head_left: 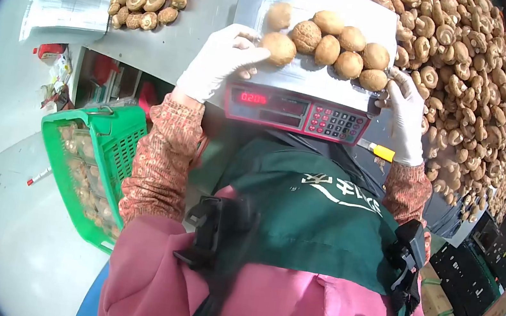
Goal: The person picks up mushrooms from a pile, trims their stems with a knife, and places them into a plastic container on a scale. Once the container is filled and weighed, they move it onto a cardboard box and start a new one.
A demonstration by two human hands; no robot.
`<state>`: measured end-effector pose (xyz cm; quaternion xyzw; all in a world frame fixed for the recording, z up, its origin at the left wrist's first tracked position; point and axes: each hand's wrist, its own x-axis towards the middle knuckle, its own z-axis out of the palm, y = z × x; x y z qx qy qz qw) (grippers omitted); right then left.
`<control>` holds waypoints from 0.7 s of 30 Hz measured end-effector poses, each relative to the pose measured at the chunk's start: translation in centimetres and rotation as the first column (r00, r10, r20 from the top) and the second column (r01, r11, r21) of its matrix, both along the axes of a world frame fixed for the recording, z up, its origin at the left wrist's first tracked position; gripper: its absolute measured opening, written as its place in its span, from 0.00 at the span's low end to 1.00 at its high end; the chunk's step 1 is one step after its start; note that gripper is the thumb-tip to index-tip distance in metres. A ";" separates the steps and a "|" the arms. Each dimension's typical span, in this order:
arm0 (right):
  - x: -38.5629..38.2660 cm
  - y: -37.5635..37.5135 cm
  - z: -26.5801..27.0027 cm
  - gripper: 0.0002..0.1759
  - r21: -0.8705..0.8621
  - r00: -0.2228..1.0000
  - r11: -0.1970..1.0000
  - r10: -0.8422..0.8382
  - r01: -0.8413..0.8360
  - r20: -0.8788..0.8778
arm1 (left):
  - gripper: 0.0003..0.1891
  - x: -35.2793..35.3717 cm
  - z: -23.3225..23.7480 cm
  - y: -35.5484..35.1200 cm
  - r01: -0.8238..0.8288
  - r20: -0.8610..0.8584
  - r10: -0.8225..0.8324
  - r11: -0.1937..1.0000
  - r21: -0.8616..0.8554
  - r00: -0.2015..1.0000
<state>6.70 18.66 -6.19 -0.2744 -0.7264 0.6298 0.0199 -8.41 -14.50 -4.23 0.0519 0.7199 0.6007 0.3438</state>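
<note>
Mushroom [279, 48] at near-left edge of scale pan [300, 3], L hand [221, 60] pinched on it. R hand [404, 115] at pan's right edge, fingers loose, gripping nothing, beside other mushrooms [339, 47].

Red digits reading 0205 glow on the scale display [253, 98], just below the fingers [246, 53] of the left hand [218, 62]. White characters on the green apron [295, 228] are too blurred to read.
</note>
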 end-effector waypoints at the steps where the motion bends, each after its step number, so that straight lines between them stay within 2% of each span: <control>1: 0.0 0.2 -0.4 0.20 -0.016 1.000 1.000 -0.008 0.009 0.005 | 0.19 -0.2 -0.3 -0.1 0.013 -0.019 -0.013 1.000 0.001 1.000; 5: 0.2 0.1 -0.6 0.19 -0.024 1.000 0.999 -0.021 0.021 0.013 | 0.19 -0.9 -0.2 -0.2 -0.018 0.050 0.017 1.000 0.017 0.999; 6: 0.2 -0.1 -0.4 0.19 0.010 1.000 1.000 -0.021 0.020 0.020 | 0.21 -0.6 -0.2 -0.1 -0.036 0.006 0.036 0.999 0.022 0.999; 8: 0.0 -0.7 0.0 0.19 -0.043 0.996 0.995 -0.089 0.089 -0.003 | 0.23 0.0 -0.1 0.0 -0.072 -0.080 0.074 0.997 0.029 0.994; 9: -0.1 -0.8 0.1 0.19 -0.024 0.996 0.996 -0.090 0.090 0.006 | 0.29 0.1 -0.4 0.1 -0.072 -0.365 0.019 0.989 -0.132 0.931; 10: -0.2 -0.9 0.1 0.19 -0.005 0.996 0.996 -0.091 0.091 0.014 | 0.30 0.0 -0.5 0.2 -0.081 -0.594 -0.061 0.975 -0.209 0.802; 12: -0.1 -0.9 0.2 0.19 0.014 0.995 0.996 -0.092 0.091 0.026 | 0.34 0.2 -0.3 0.8 -0.168 -0.886 -0.249 0.927 -0.335 0.391; 13: -0.1 -0.9 0.1 0.19 0.013 0.996 0.996 -0.091 0.090 0.025 | 0.33 0.6 0.1 1.4 -0.175 -0.848 -0.327 0.887 -0.428 0.416; 16: -0.1 -0.8 -0.1 0.18 0.016 0.998 0.998 -0.068 0.068 0.003 | 0.31 1.0 -0.8 2.2 -0.171 -0.850 -0.330 0.888 -0.428 0.411; 17: -0.1 -0.8 -0.2 0.18 0.014 0.997 0.997 -0.074 0.074 0.008 | 0.30 1.0 -0.8 2.2 -0.165 -0.822 -0.331 0.879 -0.447 0.463; 20: -0.2 -1.1 0.4 0.17 0.012 0.997 0.997 -0.082 0.082 0.010 | 0.31 1.4 -1.5 1.9 -0.202 -0.860 -0.237 0.912 -0.358 0.451; 21: -0.2 -1.0 0.3 0.16 0.007 0.997 0.997 -0.080 0.080 0.012 | 0.33 1.6 -1.8 2.0 -0.219 -0.896 -0.093 0.954 -0.205 0.433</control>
